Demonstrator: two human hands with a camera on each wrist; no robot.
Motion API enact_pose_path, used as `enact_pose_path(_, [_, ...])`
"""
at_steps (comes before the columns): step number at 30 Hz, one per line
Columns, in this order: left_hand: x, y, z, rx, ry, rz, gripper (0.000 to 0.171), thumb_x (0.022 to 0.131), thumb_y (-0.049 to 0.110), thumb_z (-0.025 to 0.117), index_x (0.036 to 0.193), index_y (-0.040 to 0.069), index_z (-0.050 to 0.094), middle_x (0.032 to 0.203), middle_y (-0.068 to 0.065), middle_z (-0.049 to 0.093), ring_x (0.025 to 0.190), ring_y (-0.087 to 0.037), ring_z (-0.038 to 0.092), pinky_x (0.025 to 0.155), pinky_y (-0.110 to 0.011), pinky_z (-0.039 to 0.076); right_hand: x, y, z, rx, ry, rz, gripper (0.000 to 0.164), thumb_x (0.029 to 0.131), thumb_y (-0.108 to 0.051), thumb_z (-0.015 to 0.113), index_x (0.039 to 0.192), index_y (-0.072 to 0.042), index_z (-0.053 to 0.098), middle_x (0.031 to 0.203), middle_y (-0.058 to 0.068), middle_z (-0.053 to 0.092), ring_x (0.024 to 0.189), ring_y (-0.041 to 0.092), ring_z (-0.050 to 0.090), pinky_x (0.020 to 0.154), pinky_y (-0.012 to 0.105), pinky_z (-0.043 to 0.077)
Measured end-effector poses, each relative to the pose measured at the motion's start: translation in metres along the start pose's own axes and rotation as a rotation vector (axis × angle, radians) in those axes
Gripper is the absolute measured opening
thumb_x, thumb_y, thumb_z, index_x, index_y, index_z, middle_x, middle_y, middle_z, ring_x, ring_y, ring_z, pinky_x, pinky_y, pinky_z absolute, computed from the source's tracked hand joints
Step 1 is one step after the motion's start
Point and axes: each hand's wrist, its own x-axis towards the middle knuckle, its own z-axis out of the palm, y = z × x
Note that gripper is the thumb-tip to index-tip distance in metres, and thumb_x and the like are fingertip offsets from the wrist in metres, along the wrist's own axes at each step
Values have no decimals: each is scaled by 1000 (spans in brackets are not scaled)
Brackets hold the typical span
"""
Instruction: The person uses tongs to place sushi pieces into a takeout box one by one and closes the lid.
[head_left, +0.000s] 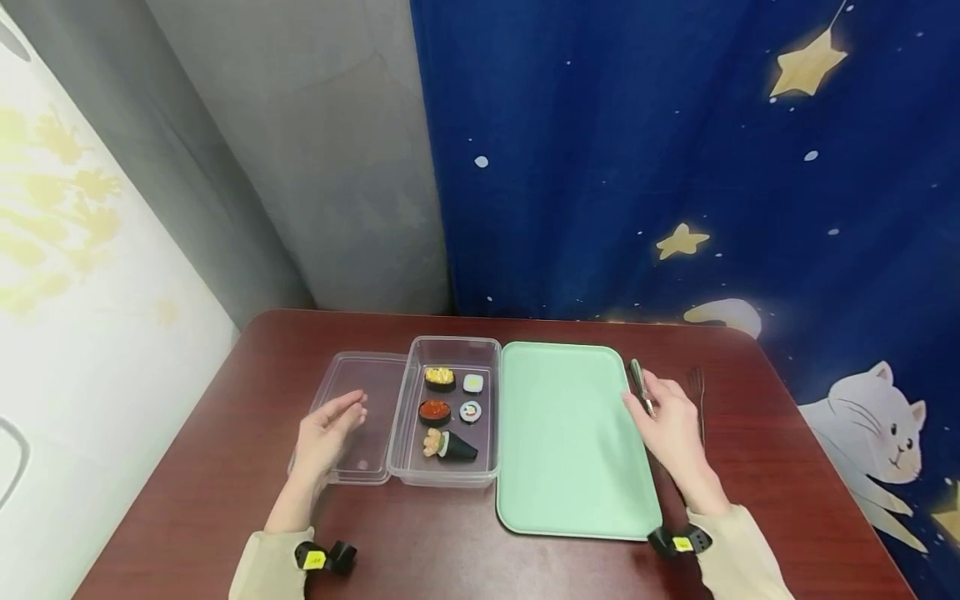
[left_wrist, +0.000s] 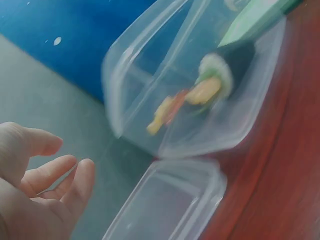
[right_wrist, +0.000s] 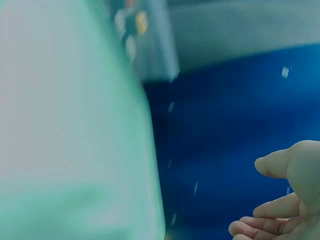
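Observation:
My left hand (head_left: 324,437) hovers over the clear lid (head_left: 363,458), left of a clear plastic container (head_left: 444,477); its fingers are loosely bent and hold nothing. Inside the container lie a hand roll (head_left: 457,446), a gunkan with red topping (head_left: 435,412), a gunkan with yellow topping (head_left: 439,378) and two small sushi rolls (head_left: 471,412). The hand roll (left_wrist: 240,62) shows large in the left wrist view. By the right edge of a pale green tray (head_left: 573,442) is my right hand (head_left: 670,421), empty in the right wrist view, with thumb and fingers apart.
Beside the tray, a utensil with a green handle (head_left: 637,375) is partly hidden behind my right hand. A fork (head_left: 699,392) lies to its right. Everything stands on a dark red-brown table (head_left: 420,542), with a blue curtain (head_left: 570,167) behind.

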Motion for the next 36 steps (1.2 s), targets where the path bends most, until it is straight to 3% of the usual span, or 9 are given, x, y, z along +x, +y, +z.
enact_pose_path(3, [3,3,-17,63,28,-38,36,93,4,56,123,-14,51,91,18,67,86,-4,65,79,-16,51,16,-26,11,68,-35,-43,45,82,-9,71,121,10,57,95,20,61,82,31,62,65,45,54])
enact_pose_path(8, [10,4,-46,205,86,-104,40,94,16,57,128,-6,52,97,19,66,86,2,63,78,-12,49,37,-72,34,192,-110,-105,44,83,-9,70,121,9,58,101,22,62,88,32,63,69,45,55])
enact_pose_path(15, [21,-6,-75,367,118,-183,44,96,23,53,133,1,49,131,-15,54,84,10,55,94,-29,43,47,-134,81,311,-245,-269,43,84,-12,68,119,11,58,100,21,63,87,29,62,71,40,55])
enact_pose_path(17, [25,-10,-79,372,112,-193,45,96,23,52,134,-1,48,133,-20,50,90,5,57,98,-35,42,46,-151,95,328,-293,-305,43,84,-14,67,118,10,59,101,21,63,85,28,61,71,39,54])
enact_pose_path(20, [30,-17,-83,384,109,-205,45,97,21,51,135,-2,46,136,-23,47,109,-15,55,103,-42,38,42,-178,116,343,-375,-296,44,85,-18,66,121,8,58,107,19,63,89,25,62,78,35,53])
enact_pose_path(23, [35,-21,-85,393,112,-208,44,96,19,51,134,-4,46,136,-26,46,123,-35,43,104,-48,34,37,-203,138,371,-477,-224,45,87,-21,65,124,4,58,112,16,63,93,22,62,81,29,51])
enact_pose_path(27, [40,-24,-85,424,124,-202,42,95,16,52,131,-5,49,132,-27,49,119,-35,46,101,-47,37,30,-232,167,377,-581,-94,49,87,-24,65,127,3,56,121,15,61,102,22,61,88,26,48])
enact_pose_path(32, [43,-24,-84,454,148,-202,39,94,14,53,128,-6,51,126,-27,54,112,-35,53,95,-44,44,21,-259,197,431,-637,247,59,84,-28,67,133,1,50,133,14,53,124,25,46,102,31,39])
enact_pose_path(36, [44,-22,-82,524,165,-197,38,92,14,56,123,-7,56,119,-26,59,100,-30,60,79,-33,52,17,-275,214,501,-581,463,67,80,-23,69,135,5,45,139,16,46,130,27,39,107,34,34])
